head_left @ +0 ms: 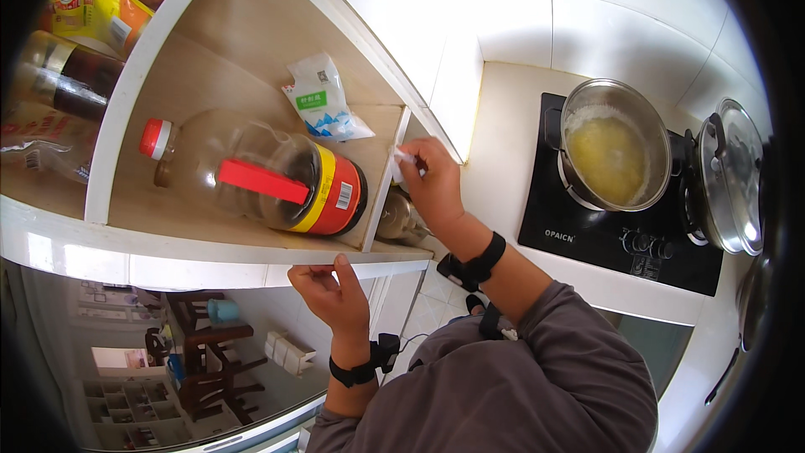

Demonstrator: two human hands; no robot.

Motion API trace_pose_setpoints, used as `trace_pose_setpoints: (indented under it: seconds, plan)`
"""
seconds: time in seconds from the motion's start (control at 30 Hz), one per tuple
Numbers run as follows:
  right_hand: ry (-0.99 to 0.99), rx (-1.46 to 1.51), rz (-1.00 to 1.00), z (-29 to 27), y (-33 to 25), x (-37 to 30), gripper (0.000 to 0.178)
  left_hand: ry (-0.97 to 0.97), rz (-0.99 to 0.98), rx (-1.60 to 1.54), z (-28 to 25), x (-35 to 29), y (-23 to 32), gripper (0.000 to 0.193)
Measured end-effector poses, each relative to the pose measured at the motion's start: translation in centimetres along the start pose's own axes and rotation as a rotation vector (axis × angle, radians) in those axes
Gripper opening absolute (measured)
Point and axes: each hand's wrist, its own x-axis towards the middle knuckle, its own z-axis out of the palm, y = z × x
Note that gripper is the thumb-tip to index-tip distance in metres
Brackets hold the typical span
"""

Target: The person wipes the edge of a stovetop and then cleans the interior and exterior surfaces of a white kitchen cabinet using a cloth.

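everything was placed around the white-edged wooden wall shelf point(251, 59). at its far left compartment stood dark glass bottles point(63, 75) with a yellow packet point(92, 8) above them. in the main compartment lay a large clear plastic jug with a red cap, red handle and red-and-yellow label point(260, 176), on its side, and just beyond it a small white-and-blue plastic pouch point(323, 101) leaned against the back board.

the left hand point(331, 294) was at the shelf's white front lip, below the jug, its thumb pressed up against the edge and the other fingers curled loosely inward; it held nothing that could be seen. a black strap sat on that wrist.

the right hand point(432, 180) was at the shelf's right end panel, fingers pinched closed on a small white object point(401, 157), possibly a cloth or bit of paper, which touched the panel's edge. it was too small to tell more. a rounded glass jar point(398, 218) sat just below that hand.

well to the right of the shelf, on the white counter, a black cooktop point(604, 226) carried a steel pot of yellow liquid point(616, 147), and beside that a steel pot with a glass lid point(729, 176).
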Motion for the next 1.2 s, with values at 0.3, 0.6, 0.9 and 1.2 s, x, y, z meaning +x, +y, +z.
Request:
trace_pose_setpoints:
  seconds: [0.3, 0.6, 0.9, 1.2]
  plan:
    - [0.090, -0.140, -0.097, -0.2, 1.5, 2.1, 0.006, -0.017, 0.001, -0.011, -0.1, -0.2, 0.0, 0.021]
    - [0.001, -0.089, -0.158, 0.3, 1.1, -0.8, 0.008, -0.008, 0.027, 0.046, -0.3, -0.2, -0.2, 0.020]
    - [-0.025, -0.022, -0.162, 0.2, -0.5, -1.5, 0.009, 0.000, 0.028, 0.022, 0.0, -0.1, 0.0, 0.021]
    - [-0.003, -0.004, -0.157, 0.5, 1.4, -0.6, 0.006, -0.015, 0.004, -0.008, -0.2, -0.2, -0.2, 0.026]
